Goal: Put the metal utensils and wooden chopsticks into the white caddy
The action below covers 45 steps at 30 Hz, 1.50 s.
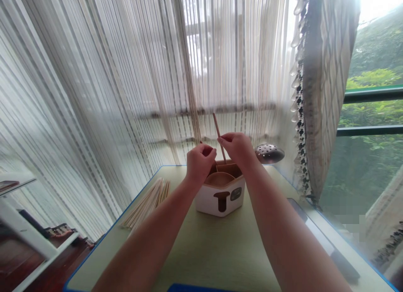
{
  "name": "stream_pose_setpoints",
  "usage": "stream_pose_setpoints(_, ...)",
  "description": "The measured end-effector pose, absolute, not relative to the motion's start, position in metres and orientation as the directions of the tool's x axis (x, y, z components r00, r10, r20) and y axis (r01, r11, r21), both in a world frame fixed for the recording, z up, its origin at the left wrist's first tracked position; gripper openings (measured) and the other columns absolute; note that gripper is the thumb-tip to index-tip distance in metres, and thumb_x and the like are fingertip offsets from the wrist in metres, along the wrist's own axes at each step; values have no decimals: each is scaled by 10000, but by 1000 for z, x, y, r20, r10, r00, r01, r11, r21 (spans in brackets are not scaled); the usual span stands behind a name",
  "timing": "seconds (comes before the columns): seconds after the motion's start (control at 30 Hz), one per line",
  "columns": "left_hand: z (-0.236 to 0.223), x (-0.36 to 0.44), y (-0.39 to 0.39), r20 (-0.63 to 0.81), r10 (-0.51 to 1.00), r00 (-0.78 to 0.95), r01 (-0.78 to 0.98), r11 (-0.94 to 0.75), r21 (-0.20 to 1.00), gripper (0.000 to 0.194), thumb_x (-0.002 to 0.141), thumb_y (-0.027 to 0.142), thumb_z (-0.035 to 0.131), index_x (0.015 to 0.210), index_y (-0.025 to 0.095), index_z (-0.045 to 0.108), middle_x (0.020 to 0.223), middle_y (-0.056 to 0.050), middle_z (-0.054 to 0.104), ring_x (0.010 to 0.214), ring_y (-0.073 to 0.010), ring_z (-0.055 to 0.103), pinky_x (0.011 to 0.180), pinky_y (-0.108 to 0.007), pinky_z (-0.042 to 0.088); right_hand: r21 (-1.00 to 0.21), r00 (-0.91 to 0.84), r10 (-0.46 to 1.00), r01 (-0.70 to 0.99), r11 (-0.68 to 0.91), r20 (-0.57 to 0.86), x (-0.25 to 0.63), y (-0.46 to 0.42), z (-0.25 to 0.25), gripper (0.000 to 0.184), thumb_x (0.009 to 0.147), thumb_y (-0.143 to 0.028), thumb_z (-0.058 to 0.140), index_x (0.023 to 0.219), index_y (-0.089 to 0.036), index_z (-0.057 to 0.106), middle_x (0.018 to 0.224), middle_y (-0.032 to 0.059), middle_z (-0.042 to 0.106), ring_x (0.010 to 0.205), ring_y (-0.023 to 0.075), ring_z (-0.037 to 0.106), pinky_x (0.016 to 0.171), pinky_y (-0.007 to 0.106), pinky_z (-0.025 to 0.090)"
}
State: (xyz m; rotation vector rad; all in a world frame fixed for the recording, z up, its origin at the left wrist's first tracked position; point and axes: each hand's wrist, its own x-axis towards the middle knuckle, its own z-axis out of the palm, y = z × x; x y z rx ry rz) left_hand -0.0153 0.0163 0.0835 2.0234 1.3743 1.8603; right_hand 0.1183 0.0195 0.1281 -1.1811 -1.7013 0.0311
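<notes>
Open tabletop [217, 250] fronts the caddy [208, 202]; sticks [147, 204] block the left, a skimmer [270, 154] the right

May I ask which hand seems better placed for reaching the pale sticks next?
Probably the left hand: the pale sticks lie on its side of the holder, and the right hand is farther away.

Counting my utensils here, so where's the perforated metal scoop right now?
In the head view, the perforated metal scoop is right of centre, just right of the right hand and of the white holder. Its handle is hidden.
</notes>
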Motion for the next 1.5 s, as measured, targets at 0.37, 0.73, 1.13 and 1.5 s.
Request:
stream_pose_setpoints(0.37,75,-24,34,744,598,-300,575,-509,641,99,648,241,617,643,168,550,551,16,575,498,-112,563,484,-216,430,-447,-85,827,808,383,555,120,26,126,154,735,-254,592,756,-198,734,655,47,683,635,160,601,574,240,397)
stream_pose_setpoints(0.73,75,-26,47,618,751,-233,227,-576,786,252,692,310,630,857,125,677,728,-44,681,614,-131,637,580,-253,547,-403,-117,939,880,249,325,114,23,123,128,646,-151,622,701,-201,727,645,63,675,580,166,596,508,241,392)
stream_pose_setpoints(1.13,78,-22,44,666,721,-193,31,-674,738,303,695,328,669,927,136,700,763,-51,695,617,-124,627,579,-273,559,-382,-178,938,878,288,299,110,10,134,185,718,-216,573,801,-181,735,686,51,680,627,144,591,528,221,372)
stream_pose_setpoints(1.5,77,-24,43,623,782,-15,155,-613,774,314,708,335,653,962,154,696,728,-44,679,609,-113,595,518,-220,489,-359,-127,953,906,224,274,114,14,132,178,692,-226,609,809,-165,728,721,78,680,653,162,605,549,225,402)
